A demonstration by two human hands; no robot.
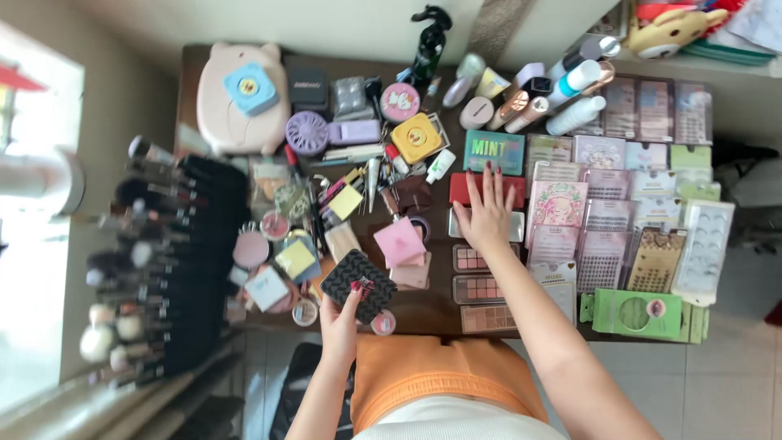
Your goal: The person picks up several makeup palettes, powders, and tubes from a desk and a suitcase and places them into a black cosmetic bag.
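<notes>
My left hand grips a black quilted compact by its near corner, just above the table's front edge. My right hand lies flat with fingers spread on a clear rectangular case, its fingertips reaching a red palette. Below that hand sit pink eyeshadow palettes in a column. A pink square compact lies between my two hands.
A dark table is crowded with cosmetics. Many makeup brushes stand at the left. False-lash and nail boxes fill the right side, with a green pack at the front. Bottles and tubes line the back beside a black spray bottle.
</notes>
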